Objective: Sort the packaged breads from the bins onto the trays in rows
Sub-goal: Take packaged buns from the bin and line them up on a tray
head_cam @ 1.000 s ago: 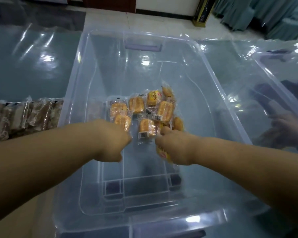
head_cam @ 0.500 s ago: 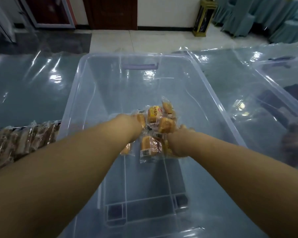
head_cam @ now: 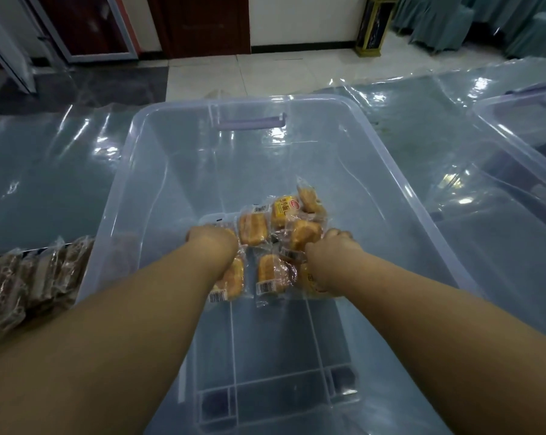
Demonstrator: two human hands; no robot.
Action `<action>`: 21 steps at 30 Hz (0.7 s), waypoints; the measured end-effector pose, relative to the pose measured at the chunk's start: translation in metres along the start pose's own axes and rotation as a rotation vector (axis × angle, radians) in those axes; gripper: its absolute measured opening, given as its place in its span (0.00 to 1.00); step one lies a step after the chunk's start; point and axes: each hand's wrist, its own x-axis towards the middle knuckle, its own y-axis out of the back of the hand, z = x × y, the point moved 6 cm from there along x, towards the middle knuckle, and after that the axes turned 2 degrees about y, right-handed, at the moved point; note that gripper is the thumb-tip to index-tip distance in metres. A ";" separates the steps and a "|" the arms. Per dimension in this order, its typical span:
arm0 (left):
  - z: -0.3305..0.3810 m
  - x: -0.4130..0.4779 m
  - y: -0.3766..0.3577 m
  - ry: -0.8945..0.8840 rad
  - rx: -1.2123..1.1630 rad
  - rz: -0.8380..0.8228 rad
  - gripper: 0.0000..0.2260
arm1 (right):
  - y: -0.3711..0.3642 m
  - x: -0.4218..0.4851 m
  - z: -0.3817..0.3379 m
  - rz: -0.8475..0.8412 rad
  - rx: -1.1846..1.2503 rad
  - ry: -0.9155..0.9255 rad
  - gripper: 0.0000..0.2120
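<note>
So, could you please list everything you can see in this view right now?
clear bin: one, transparent with purple handle, centre.
yellow packaged breads: about seven visible, golden, clustered on the bin floor.
brown packaged breads: a row, count unclear, dark brown, left of the bin.
second clear bin: one, transparent, far right, cut off.
plastic sheeting: count unclear, clear over teal, around the bins.
draped furniture: several pieces, teal, top right.
stand: one, black and gold, by the wall.
left hand: one, fingers curled, among the breads.
right hand: one, fingers curled, among the breads.
</note>
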 end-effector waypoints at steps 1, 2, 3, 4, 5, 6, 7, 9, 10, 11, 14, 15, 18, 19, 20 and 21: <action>-0.001 0.001 0.002 0.007 -0.021 0.020 0.26 | 0.001 0.000 0.000 0.009 0.020 -0.012 0.18; -0.001 0.001 0.003 0.009 -0.043 0.039 0.28 | 0.001 0.001 0.001 0.017 0.034 -0.024 0.18; -0.001 0.002 0.005 0.005 -0.057 0.055 0.30 | 0.002 0.001 0.000 0.023 0.048 -0.034 0.18; -0.001 0.003 0.006 0.001 -0.063 0.065 0.31 | 0.001 0.003 -0.001 0.026 0.065 -0.038 0.18; -0.002 0.004 0.008 -0.003 -0.068 0.067 0.31 | 0.001 0.005 -0.002 0.025 0.101 -0.041 0.18; -0.002 0.005 0.008 -0.006 -0.076 0.064 0.31 | 0.000 0.006 -0.001 0.014 0.165 -0.052 0.18; -0.003 0.007 0.009 -0.013 -0.095 0.058 0.32 | 0.001 0.007 0.000 -0.006 0.255 -0.074 0.19; -0.004 0.012 0.011 -0.039 -0.144 0.029 0.35 | -0.001 0.006 0.005 -0.054 0.432 -0.124 0.22; -0.004 0.014 0.011 -0.052 -0.164 0.004 0.37 | 0.000 0.005 0.007 -0.059 0.492 -0.138 0.23; -0.005 0.017 0.011 -0.063 -0.175 -0.018 0.39 | 0.001 0.006 0.008 -0.042 0.537 -0.140 0.22; -0.005 0.020 0.013 -0.078 -0.188 -0.044 0.38 | 0.003 0.007 0.009 -0.065 0.532 -0.112 0.21; -0.004 0.020 0.014 -0.079 -0.203 -0.041 0.37 | 0.003 0.007 0.010 -0.104 0.518 -0.108 0.20; -0.003 0.018 0.018 -0.092 -0.254 -0.033 0.33 | 0.007 0.009 0.010 -0.110 0.504 -0.074 0.16; -0.002 0.017 0.020 -0.100 -0.246 -0.021 0.33 | 0.009 0.008 0.011 -0.090 0.489 -0.072 0.15; 0.000 0.015 0.021 -0.108 -0.230 -0.004 0.32 | 0.009 0.007 0.012 -0.073 0.474 -0.076 0.14; 0.001 0.013 0.023 -0.114 -0.215 0.016 0.31 | 0.009 0.006 0.012 -0.060 0.468 -0.080 0.13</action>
